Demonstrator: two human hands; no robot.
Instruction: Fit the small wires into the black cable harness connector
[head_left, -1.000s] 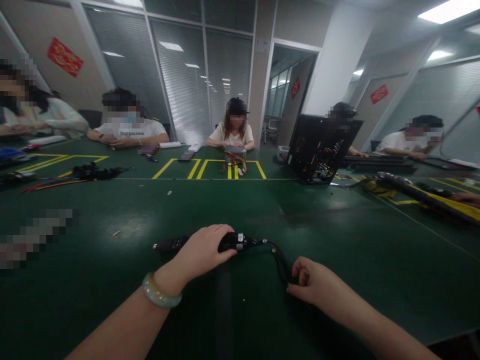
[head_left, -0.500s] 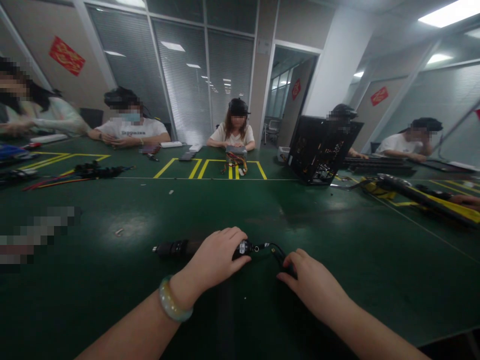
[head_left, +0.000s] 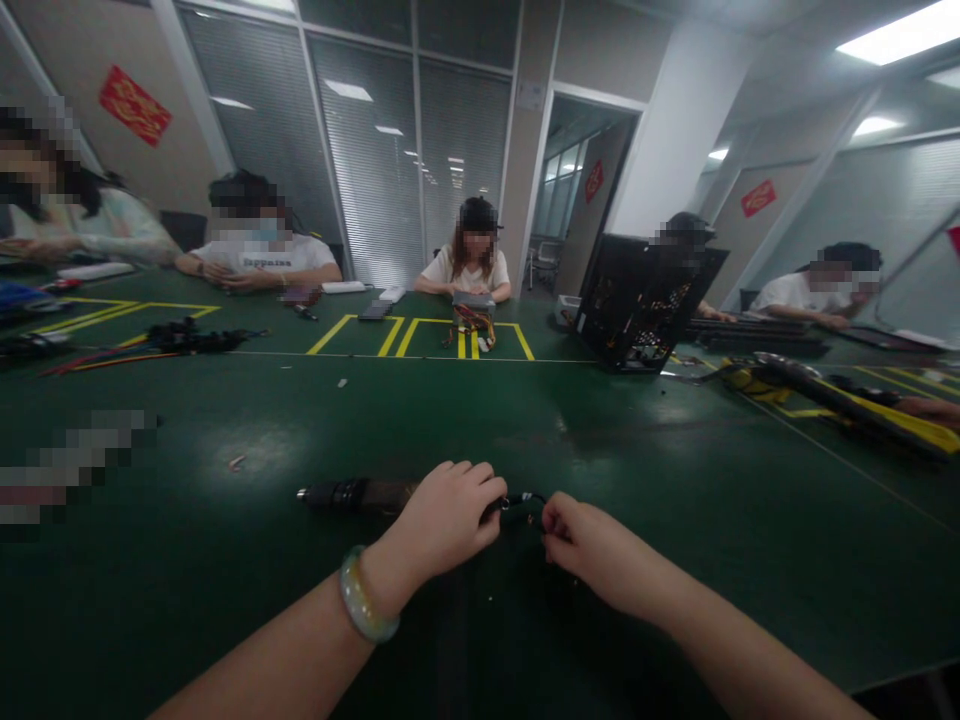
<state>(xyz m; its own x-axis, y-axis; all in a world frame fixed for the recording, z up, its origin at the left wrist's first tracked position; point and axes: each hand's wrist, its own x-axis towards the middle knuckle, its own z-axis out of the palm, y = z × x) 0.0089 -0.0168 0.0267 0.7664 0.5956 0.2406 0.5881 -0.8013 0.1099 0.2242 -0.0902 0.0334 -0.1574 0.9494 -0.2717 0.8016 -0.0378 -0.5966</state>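
A black electric screwdriver (head_left: pixel 352 495) lies on the green table, its metal tip pointing left. My left hand (head_left: pixel 454 515), with a bangle on the wrist, is wrapped over the tool's rear half and hides that part of the body. From its right end runs a thin black cord (head_left: pixel 534 497) with a small ring beside it. My right hand (head_left: pixel 592 545) pinches the cord just right of the tool; the fingers cover most of what they hold.
On the green table (head_left: pixel 247 590), a black computer case (head_left: pixel 645 305) stands at the back right. Bundled cables (head_left: pixel 176 338) lie at the left, a power supply (head_left: pixel 474 302) sits far centre. A black and yellow item (head_left: pixel 847 395) is at the right. Several people sit around the table.
My right hand has moved a little left, closer to my left hand, and its fingers have closed tighter on the cord. The screwdriver has slid slightly left.
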